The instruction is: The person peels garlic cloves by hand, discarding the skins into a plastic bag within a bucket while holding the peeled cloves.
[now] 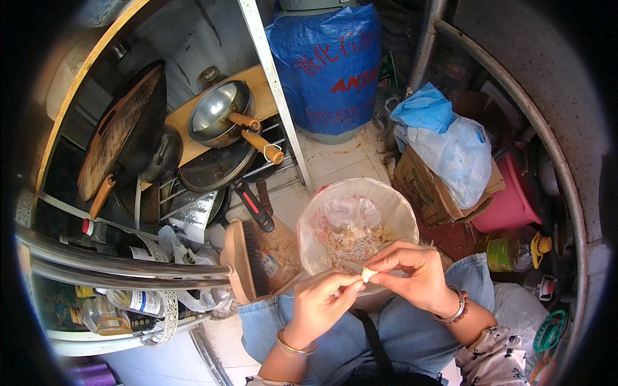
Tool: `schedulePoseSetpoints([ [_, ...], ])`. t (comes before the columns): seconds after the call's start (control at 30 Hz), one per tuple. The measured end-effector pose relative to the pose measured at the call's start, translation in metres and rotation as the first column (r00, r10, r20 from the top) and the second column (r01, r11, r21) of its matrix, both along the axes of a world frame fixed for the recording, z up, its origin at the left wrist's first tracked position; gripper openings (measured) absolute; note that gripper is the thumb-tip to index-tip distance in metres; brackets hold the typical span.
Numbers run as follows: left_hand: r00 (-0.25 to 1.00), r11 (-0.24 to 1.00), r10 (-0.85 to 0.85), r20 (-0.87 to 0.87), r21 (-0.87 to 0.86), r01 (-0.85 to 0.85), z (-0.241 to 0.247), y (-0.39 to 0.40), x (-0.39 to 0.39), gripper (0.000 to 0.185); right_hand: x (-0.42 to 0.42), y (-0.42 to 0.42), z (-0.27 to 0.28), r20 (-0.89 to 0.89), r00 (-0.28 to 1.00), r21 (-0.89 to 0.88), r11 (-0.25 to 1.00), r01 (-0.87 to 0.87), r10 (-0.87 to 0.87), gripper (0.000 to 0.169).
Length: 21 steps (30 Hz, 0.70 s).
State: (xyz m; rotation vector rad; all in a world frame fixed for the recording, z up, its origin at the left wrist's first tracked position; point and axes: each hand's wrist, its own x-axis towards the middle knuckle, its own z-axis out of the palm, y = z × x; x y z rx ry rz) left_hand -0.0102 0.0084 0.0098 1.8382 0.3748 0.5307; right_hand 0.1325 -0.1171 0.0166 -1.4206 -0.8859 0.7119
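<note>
Between my two hands is a small pale garlic clove [368, 274], low over the near rim of a lined waste bin [405, 205]. My right hand [413, 277] pinches the clove between thumb and fingers. From the other side, the thumb and index fingertip of my left hand [321, 304] close on its edge; whether a strip of skin is between them is too small to tell. Inside the bin lie papery peelings [381, 234], a white mesh net [352, 246] and a crumpled clear plastic bag [355, 210].
Left of the bin are a wooden brush [239, 265] and a dustpan [282, 241]. Pans [219, 113] and a wok [140, 140] crowd a rack. A blue-wrapped cylinder [328, 72] stands behind. To the right are a cardboard box [420, 188], a pink bucket [512, 193] and an oil bottle [512, 251].
</note>
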Motion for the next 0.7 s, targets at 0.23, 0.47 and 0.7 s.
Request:
schedulePoseSetpoints([
  [0.23, 1.000, 0.989, 0.010, 0.019, 0.145, -0.012, 0.0008, -0.0017, 0.0019, 0.010, -0.0018, 0.0006, 0.0015, 0.083, 0.997, -0.010, 1.000, 0.005, -0.005, 0.015],
  [0.47, 0.997, 0.990, 0.069, 0.042, 0.120, -0.073, -0.0025, -0.0032, 0.0009, 0.013, -0.0056, -0.0006, 0.0009, -0.023, 1.000, -0.005, 1.000, -0.014, 0.014, 0.013],
  [0.7, 0.983, 0.972, 0.149, 0.110, 0.166, -0.166, 0.0032, -0.0044, 0.0060, 0.012, -0.0041, 0.0026, -0.0056, -0.473, 0.870, 0.118, 0.989, -0.093, 0.139, 0.017],
])
